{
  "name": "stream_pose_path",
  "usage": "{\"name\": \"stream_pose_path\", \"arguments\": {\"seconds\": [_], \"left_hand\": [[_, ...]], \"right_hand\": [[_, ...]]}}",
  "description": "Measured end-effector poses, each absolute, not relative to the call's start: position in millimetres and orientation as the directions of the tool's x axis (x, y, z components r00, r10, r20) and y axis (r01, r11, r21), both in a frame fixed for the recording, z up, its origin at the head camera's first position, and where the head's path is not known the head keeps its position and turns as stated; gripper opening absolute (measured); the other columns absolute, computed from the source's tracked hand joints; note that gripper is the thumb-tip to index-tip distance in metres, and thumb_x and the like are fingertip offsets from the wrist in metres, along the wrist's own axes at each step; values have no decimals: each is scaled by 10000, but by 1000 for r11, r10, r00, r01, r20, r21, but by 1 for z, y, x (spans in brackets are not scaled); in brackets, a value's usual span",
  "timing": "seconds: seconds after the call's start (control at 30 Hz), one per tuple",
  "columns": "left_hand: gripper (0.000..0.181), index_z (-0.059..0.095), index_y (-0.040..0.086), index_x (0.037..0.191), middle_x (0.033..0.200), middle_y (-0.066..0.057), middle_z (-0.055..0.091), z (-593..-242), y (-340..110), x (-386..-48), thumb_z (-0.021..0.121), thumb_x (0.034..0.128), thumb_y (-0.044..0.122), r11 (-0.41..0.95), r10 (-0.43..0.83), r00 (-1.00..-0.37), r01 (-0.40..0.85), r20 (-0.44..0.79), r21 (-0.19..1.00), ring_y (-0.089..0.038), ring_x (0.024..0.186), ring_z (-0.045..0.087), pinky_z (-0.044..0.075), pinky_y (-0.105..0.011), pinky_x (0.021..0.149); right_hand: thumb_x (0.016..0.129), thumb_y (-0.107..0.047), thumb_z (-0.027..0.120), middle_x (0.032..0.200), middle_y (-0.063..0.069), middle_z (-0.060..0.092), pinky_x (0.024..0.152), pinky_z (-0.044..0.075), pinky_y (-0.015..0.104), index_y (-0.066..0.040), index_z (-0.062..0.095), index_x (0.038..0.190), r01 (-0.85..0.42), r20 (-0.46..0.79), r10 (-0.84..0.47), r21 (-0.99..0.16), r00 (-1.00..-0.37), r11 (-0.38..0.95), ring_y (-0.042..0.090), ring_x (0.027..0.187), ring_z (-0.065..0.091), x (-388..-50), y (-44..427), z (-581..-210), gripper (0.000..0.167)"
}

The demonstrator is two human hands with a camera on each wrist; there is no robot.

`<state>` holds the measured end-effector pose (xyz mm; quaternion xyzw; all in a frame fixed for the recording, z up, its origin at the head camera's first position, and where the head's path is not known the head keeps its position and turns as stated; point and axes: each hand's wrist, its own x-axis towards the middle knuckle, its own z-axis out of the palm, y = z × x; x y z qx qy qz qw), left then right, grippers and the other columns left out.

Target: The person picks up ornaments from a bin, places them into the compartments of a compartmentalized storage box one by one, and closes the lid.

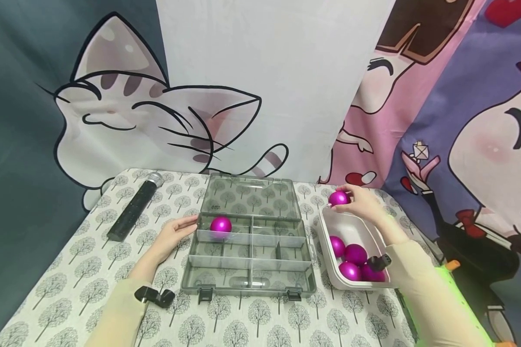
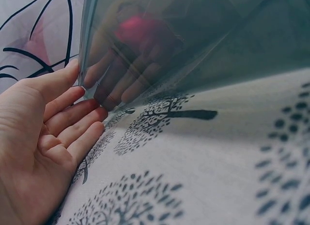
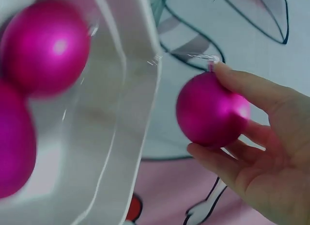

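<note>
In the head view a magenta ball (image 1: 339,198) is pinched by my right hand (image 1: 361,207) over the far end of a white bin (image 1: 324,250). The right wrist view has that ball (image 3: 206,111) between thumb and fingers of the hand (image 3: 271,147), a small cap at its top. My left hand (image 1: 173,237), fingers extended, touches the left side of a grey see-through divided box (image 1: 185,274). Another magenta ball (image 1: 221,226) lies in the box's back left compartment. In the left wrist view the hand's (image 2: 53,133) fingertips meet the box wall (image 2: 193,45).
Several magenta balls (image 1: 349,271) lie in the near part of the bin. The box's lid (image 1: 252,196) lies folded back behind it. A black microphone (image 1: 134,208) rests on the tree-patterned cloth (image 1: 87,270) at the left. Printed curtains hang behind the table.
</note>
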<state>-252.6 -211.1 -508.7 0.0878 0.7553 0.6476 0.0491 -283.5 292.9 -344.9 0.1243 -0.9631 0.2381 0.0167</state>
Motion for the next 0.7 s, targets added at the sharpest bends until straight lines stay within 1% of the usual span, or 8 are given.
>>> {"name": "stream_pose_path", "arguments": {"seconds": [0.17, 0.33, 0.53, 0.7], "left_hand": [[527, 448, -81, 1397, 1445, -269, 455, -508, -213, -253, 611, 964, 172, 148, 206, -978, 70, 38, 987, 150, 1045, 532, 418, -59, 945], [528, 456, -75, 1394, 1439, -267, 465, -508, -216, -252, 613, 965, 188, 166, 197, -980, 74, 41, 983, 166, 1018, 529, 411, -48, 934], [534, 444, -93, 1393, 1441, -285, 451, -509, -215, -254, 612, 966, 180, 148, 212, -976, 81, 48, 986, 169, 1019, 532, 414, -49, 938], [532, 443, -104, 1388, 1435, -294, 452, -510, -213, -254, 611, 965, 171, 145, 209, -977, 81, 49, 986, 170, 1016, 532, 420, -48, 930]], "right_hand": [[765, -229, 829, 1207, 240, 649, 840, 548, 454, -4, 582, 1271, -250, 146, -203, -532, -968, 809, 396, 1102, 623, -288, 261, -343, 606], [769, -239, 825, 1235, 220, 644, 865, 547, 471, -20, 571, 1296, -237, 132, -197, -599, -971, 765, 372, 1118, 619, -290, 222, -344, 625], [745, -259, 839, 1215, 193, 659, 847, 557, 456, -40, 590, 1272, -233, 128, -197, -634, -972, 737, 349, 1099, 628, -290, 188, -349, 622], [743, -249, 845, 1203, 205, 662, 852, 573, 433, -22, 607, 1242, -237, 102, -224, -635, -969, 735, 349, 1091, 640, -290, 168, -358, 598]]}}
